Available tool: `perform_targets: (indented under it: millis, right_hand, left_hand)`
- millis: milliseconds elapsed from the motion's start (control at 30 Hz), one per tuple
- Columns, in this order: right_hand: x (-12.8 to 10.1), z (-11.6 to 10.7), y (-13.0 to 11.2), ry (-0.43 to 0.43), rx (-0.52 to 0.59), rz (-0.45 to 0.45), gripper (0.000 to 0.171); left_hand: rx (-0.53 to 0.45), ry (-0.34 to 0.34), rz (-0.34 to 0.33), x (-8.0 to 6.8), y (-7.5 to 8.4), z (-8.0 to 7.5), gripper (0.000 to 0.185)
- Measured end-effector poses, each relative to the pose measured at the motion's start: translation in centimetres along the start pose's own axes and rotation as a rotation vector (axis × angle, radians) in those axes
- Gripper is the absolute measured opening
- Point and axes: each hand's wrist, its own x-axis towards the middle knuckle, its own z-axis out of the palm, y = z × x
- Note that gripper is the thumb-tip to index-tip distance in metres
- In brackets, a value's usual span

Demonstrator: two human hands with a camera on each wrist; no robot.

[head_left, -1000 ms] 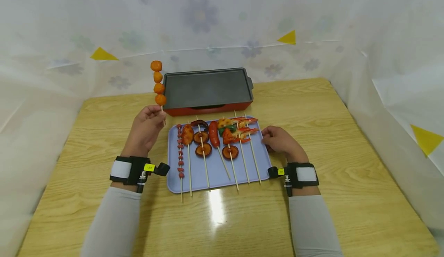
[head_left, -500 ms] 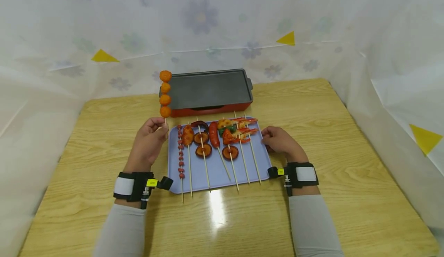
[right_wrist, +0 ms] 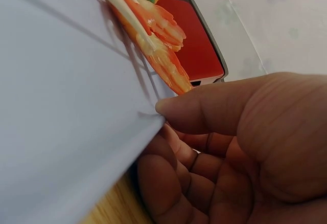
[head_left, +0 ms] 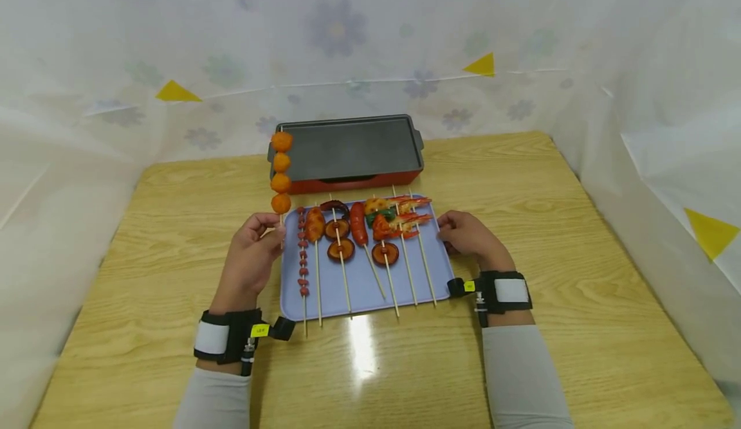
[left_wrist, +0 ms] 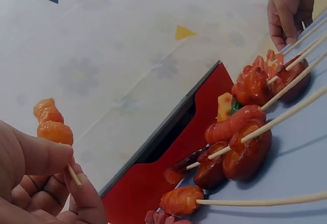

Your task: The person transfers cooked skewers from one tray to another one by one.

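Observation:
My left hand (head_left: 247,258) pinches the bare lower end of a skewer of orange balls (head_left: 281,183) between thumb and fingers. The skewer stands about upright, its upper balls overlapping the grill's left end in the head view. At the right rim of a pale blue tray (head_left: 361,287), my right hand (head_left: 471,239) grips the edge, thumb on top and fingers curled below, as the right wrist view shows. Across the tray lie several skewers: small red pieces (head_left: 303,253), a chicken wing (head_left: 314,224), brown round slices (head_left: 340,250), a sausage (head_left: 358,223) and shrimp (head_left: 413,218).
Right behind the tray stands a red tabletop grill (head_left: 370,181) with a flat dark plate (head_left: 353,149). Everything is on a wooden table (head_left: 579,274). A white flowered sheet (head_left: 336,49) hangs behind and along the sides, with yellow triangles on it.
My left hand has moved right and toward me, carrying the skewer of orange balls from left of the grill to overlap its left end. My right hand and the tray have stayed put.

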Motion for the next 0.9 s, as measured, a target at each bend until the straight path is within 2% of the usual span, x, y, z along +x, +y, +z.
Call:
perform_targets:
  millis: [100,200,333,433,667,900]
  right_hand:
    - [0.0,0.0,0.1,0.001,0.002,0.0,0.024]
    - [0.0,0.0,0.2,0.001,0.002,-0.004,0.025]
    - [0.1,-0.1,0.3,0.003,-0.005,-0.006,0.025]
    - [0.1,-0.2,0.3,0.006,-0.017,-0.005,0.025]
    - [0.1,-0.3,0.1,0.009,-0.022,-0.001,0.025]
    - [0.1,-0.3,0.1,-0.003,-0.028,-0.006,0.025]
  left_hand:
    - [0.063,0.033,-0.029,-0.3,-0.2,0.0,0.023]
    - [0.166,0.04,-0.048,-0.7,-0.6,0.0,0.026]
    - [0.33,0.037,-0.044,-1.5,-1.2,-0.3,0.027]
    - [0.413,0.04,-0.037,-2.1,-1.3,-0.5,0.026]
    - [0.533,0.049,0.025,-3.5,-0.6,-0.6,0.023]
    - [0.643,0.009,0.046,-4.9,1.0,0.0,0.02]
